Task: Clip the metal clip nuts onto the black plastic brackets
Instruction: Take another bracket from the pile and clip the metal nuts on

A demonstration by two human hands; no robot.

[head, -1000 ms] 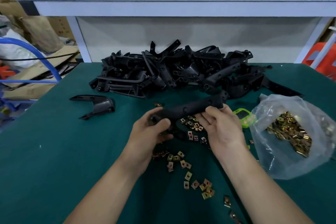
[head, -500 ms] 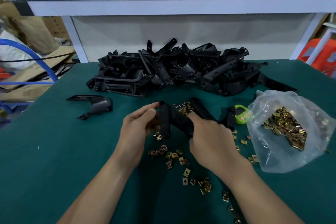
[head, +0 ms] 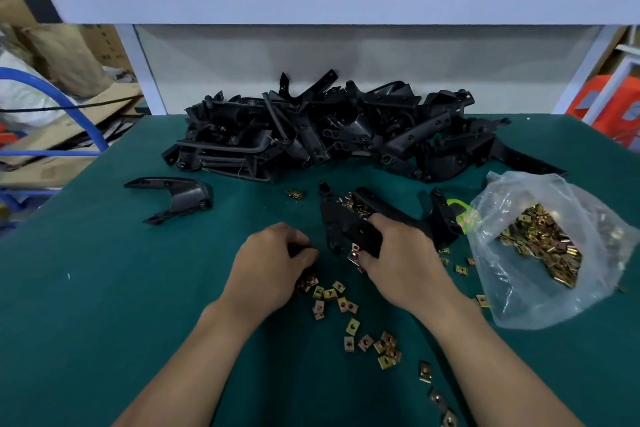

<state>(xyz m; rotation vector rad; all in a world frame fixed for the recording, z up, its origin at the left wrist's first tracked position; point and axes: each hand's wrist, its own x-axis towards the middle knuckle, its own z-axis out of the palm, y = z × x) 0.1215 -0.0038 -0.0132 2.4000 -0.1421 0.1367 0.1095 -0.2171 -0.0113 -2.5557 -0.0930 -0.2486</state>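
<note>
Loose clip nuts [head: 349, 326] at six o'clock, and here's the danger, I reckon: that clip nut [head: 354, 255] at the near edge of the bracket [head: 360, 230] goes on crooked and springs off if my thumb pushes off-line. My left hand [head: 273, 263] is knuckles-up, fingers curled onto the scatter, and I can't tell if it has pinched one; my right hand [head: 403, 265] is palm-down, clamped round the bracket at centre. Bag [head: 519, 295] at three, bracket pile [head: 325, 135] at twelve.

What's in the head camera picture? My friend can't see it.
A person's right hand grips a black plastic bracket on a green table, a metal clip nut at its fingertips. The left hand curls over loose clip nuts. Behind lies a pile of brackets; a bag of clip nuts sits right.
</note>
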